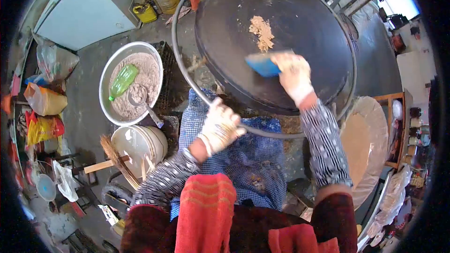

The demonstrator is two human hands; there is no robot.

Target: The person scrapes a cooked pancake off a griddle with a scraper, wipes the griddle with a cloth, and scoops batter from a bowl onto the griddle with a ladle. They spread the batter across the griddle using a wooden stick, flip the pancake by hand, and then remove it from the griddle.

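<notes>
My right hand (295, 76), in a pale glove, grips a blue scraper (263, 64) and holds it against a large round black griddle (234, 33). Beyond the scraper, a small heap of light-brown crumbly batter scraps (261, 32) lies on the dark surface. A thin grey metal hoop (180, 61) runs around the griddle. My left hand (219, 129), gloved too, is closed around the near-left part of this hoop. The palm side of that hand is hidden.
At left stands a metal basin (106, 105) of greyish batter with a green bottle (123, 82) and a ladle (140, 97) in it. A white bucket (157, 140) and a straw brush (117, 161) are nearer. A round tan stack (358, 138) lies at right.
</notes>
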